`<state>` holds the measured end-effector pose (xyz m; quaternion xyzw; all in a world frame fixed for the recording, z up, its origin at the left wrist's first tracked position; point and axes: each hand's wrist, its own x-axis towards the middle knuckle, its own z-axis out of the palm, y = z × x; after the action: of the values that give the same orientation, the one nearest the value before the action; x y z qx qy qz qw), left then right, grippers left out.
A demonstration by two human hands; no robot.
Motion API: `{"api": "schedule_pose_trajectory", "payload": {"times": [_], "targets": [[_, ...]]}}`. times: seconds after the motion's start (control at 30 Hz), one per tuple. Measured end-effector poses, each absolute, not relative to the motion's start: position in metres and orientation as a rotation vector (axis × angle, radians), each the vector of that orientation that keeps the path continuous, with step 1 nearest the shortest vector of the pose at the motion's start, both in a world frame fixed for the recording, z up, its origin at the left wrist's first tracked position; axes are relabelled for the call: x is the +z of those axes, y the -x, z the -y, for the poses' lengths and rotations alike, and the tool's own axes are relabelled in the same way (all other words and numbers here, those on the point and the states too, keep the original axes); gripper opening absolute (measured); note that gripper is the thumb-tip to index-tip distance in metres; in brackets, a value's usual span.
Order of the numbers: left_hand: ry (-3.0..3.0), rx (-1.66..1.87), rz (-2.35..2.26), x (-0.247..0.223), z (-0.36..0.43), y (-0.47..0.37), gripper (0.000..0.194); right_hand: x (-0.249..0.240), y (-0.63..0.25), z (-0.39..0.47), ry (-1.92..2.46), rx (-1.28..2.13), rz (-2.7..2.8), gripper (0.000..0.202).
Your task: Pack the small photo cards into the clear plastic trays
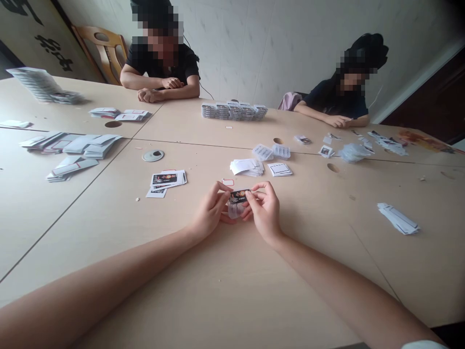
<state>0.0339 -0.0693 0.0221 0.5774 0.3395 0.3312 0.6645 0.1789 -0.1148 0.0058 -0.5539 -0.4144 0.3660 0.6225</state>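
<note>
Between my two hands, above the near middle of the table, is a small dark printed label (240, 196) lying over a clear plastic case (236, 211). My left hand (210, 206) is closed on the left side of both, thumb on the label's edge. From the right, my right hand (267, 211) grips them with its thumb on the label's right end and the fingers curled beneath. Whether the label sticks to the case I cannot tell. Just beyond my fingers lies a small red-edged paper piece (228, 182). Printed label sheets (169, 178) rest to the left.
White paper slips (247, 167), a black-framed label stack (280, 169) and clear cases (281, 151) lie ahead. Stacked filled cases (234, 111) stand farther back. Paper bundles (70, 143) lie left, paper strips (398, 219) right. Two people (163, 68) (336, 104) sit across the table.
</note>
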Motion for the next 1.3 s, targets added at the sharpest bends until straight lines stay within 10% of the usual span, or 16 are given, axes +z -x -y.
{"api": "schedule_pose_trajectory", "payload": {"times": [1.3], "targets": [[-1.322, 0.757, -0.762, 0.0204, 0.0699, -0.0331, 0.031, 0.0027, -0.1789, 0.114, 1.278, 0.796, 0.998, 0.026]]}}
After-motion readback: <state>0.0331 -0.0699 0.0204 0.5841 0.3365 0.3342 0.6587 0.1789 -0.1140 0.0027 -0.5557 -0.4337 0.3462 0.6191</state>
